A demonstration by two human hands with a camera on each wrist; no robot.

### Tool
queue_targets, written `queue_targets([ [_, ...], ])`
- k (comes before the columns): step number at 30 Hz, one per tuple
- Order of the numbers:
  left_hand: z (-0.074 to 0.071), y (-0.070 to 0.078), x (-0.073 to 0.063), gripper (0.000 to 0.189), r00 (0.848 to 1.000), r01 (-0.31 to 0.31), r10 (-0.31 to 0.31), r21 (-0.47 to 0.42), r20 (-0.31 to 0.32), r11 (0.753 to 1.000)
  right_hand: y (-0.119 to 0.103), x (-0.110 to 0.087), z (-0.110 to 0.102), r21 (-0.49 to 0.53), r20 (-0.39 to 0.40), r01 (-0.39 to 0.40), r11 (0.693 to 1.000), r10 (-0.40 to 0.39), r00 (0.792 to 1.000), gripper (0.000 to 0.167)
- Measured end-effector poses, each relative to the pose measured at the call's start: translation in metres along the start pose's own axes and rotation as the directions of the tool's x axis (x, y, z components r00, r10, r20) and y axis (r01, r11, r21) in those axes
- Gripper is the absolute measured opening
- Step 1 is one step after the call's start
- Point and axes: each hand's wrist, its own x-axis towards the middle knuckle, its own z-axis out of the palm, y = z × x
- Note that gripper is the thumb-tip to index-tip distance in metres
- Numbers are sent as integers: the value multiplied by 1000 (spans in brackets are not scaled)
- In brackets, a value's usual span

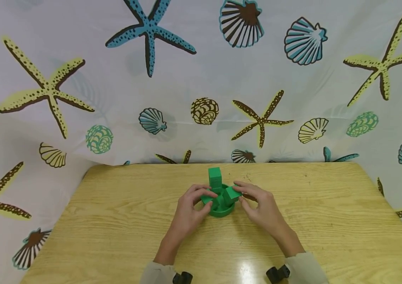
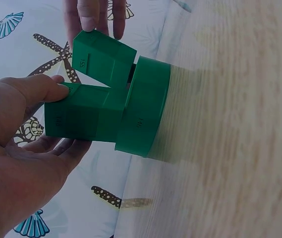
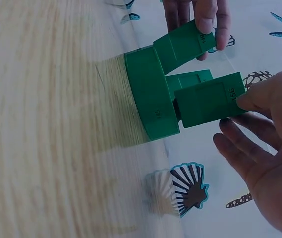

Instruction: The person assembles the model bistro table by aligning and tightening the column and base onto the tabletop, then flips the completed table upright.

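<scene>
A round green base [image 1: 222, 213] sits on the table, with three green blocks standing up from it. My left hand [image 1: 189, 209] pinches the left block [image 2: 81, 116] between thumb and fingers near its outer end. On the other side, my right hand [image 1: 265, 207] grips the right block [image 3: 205, 101] the same way, and this block leans outward. The back block [image 1: 215, 178] rises upright, touched by neither hand. Small dark numbers mark the blocks and the side of the base. In the left wrist view the back block is hidden.
A wooden table [image 1: 116, 228] carries the base near its far half. Behind it hangs a pale cloth [image 1: 187, 83] printed with starfish and shells, meeting the table's back edge. Dark devices [image 1: 278, 273] are strapped at both wrists, over light sleeves [image 1: 305, 269].
</scene>
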Motion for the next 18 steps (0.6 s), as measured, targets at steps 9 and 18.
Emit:
queue_targets([
  [9, 0, 0, 0, 15, 1000, 4, -4, -17, 5, 1000, -1, 1, 2, 36, -5, -28, 999, 28, 1000, 29],
  [18, 0, -3, -1, 15, 1000, -2, 2, -21, 8, 1000, -2, 1, 10, -68, 21, -3, 998, 5, 1000, 28],
])
